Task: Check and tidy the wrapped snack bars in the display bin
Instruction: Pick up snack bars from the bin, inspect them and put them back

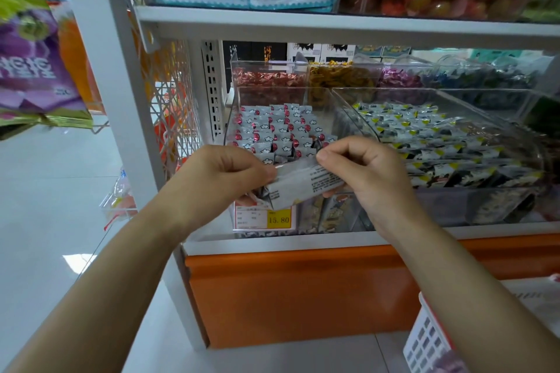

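Silver-wrapped snack bar [303, 183] held before display bin [232, 118]; left hand [224, 172] and right hand [363, 166] pinch opposite ends, each grip closed on it. Back print illegible. Yellow price tag [278, 219] reads 15.80.

Snack bars [272, 130] silver-grey, red spots, white clouds — neighbouring bars [424, 142] yellow-black accents — shelf base [303, 281] orange

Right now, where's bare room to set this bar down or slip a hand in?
Bare: white shelf ledge between bin fronts and orange panel. Hand room: above the left bin, under the upper shelf. Crowded: its red-marked bars sit packed in rows; right bin full too. Left bin's front hides behind left hand and right hand holding the bar.
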`<state>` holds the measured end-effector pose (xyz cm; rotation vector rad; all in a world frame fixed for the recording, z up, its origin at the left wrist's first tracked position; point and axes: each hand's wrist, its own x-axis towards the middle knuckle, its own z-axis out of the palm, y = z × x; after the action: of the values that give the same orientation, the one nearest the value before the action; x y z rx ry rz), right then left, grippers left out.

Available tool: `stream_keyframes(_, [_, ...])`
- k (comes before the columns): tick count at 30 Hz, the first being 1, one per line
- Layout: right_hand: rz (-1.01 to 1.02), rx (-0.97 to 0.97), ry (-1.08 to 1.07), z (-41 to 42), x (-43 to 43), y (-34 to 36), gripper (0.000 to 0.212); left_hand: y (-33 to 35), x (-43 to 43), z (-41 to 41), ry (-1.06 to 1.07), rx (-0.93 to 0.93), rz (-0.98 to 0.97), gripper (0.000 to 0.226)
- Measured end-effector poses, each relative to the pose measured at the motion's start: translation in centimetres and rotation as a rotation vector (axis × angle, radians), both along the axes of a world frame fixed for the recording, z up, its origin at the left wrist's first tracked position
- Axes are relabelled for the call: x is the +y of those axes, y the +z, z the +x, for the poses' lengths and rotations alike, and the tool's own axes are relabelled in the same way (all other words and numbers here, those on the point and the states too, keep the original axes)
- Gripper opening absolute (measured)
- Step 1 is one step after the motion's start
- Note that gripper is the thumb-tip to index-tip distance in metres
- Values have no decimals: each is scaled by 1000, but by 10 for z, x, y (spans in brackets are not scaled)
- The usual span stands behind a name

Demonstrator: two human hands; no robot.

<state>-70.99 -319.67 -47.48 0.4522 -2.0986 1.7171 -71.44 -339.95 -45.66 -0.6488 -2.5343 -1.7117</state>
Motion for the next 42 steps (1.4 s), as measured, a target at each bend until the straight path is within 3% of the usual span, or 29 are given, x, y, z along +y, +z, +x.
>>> stream_keyframes(8, [-104,-41,-58,1,-4,-2,18,-5,6,1,80,62,-40,21])
stream_keyframes(13, [-168,-375,121,0,5,4,12,-3,5,4,29,113,-102,14])
stream_keyframes(18, [-197,-569,275,-1,14,11,28,-4,5,4,-11,115,-51,23])
stream_keyframes(24, [-360,-493,307,-3,13,6,32,-9,10,-1,95,149,36,21])
stream_keyframes(26, [-314,-399,331,-3,9,3,38,-11,14,-2,171,139,105,20])
stream_keyframes(28, [-165,-268,202,-3,5,1,41,-11,18,-2,210,136,164,19])
stream_keyframes(30, [-146,-156,45,-5,3,2,29,-11,21,-3,225,157,159,19])
stream_keyframes(33, [-182,-56,-175,-10,8,5,21,-15,20,-9,296,322,-67,38])
stream_keyframes(38, [76,41,-364,-16,10,12,17,-26,20,-13,263,491,-608,35])
stream_keyframes(42, [312,145,-342,-20,3,21,19,-28,19,-12,206,529,-700,30])
